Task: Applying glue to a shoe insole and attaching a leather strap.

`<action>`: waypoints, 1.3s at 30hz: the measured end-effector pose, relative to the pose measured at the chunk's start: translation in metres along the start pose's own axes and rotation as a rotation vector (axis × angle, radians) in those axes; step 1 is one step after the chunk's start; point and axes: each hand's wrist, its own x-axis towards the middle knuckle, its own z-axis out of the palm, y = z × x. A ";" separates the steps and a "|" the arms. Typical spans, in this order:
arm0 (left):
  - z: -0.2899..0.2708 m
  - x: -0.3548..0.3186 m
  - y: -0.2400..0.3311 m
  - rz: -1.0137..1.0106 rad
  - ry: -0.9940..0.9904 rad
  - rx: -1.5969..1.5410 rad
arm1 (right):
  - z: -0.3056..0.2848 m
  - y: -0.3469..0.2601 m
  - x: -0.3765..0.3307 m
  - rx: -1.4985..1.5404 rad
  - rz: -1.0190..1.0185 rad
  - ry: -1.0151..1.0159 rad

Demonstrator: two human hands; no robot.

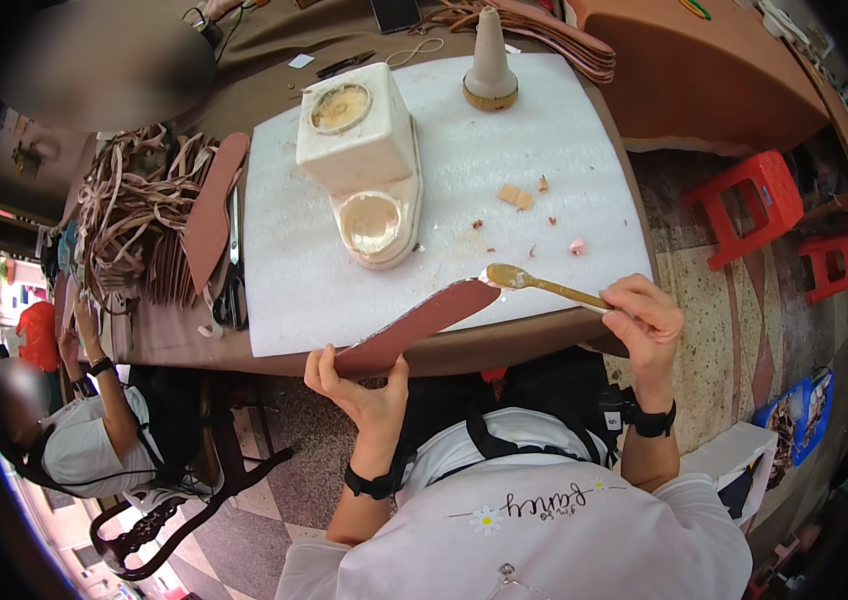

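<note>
My left hand [362, 392] grips one end of a reddish-brown insole [422, 326], held tilted over the table's near edge. A white line runs along its upper edge. In the fingers of my right hand [647, 318] is a glue brush [556, 290] with a yellowish handle. Its head, smeared with white paste, touches the insole's far right tip. Beyond them a white glue pot [359, 158], with a round opening on top and a lower cup holding pale paste, stands on a white foam sheet [279, 250].
A grey cone-shaped bottle [490, 62] and small scraps [515, 196] lie on the foam. To the left are scissors [233, 275], a brown insole [216, 210] and heaped strips [134, 200]. A co-worker [94, 425] sits left; red stools [752, 208] stand right.
</note>
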 end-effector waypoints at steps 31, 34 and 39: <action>-0.024 0.019 0.004 -0.416 -0.249 -0.285 | 0.032 0.006 0.010 0.088 0.036 -0.013; -0.033 0.027 0.003 -0.457 -0.334 -0.425 | 0.039 0.003 0.016 0.068 0.042 -0.033; -0.040 0.032 -0.005 -0.583 -0.357 -0.699 | 0.055 0.005 0.023 0.164 0.048 0.049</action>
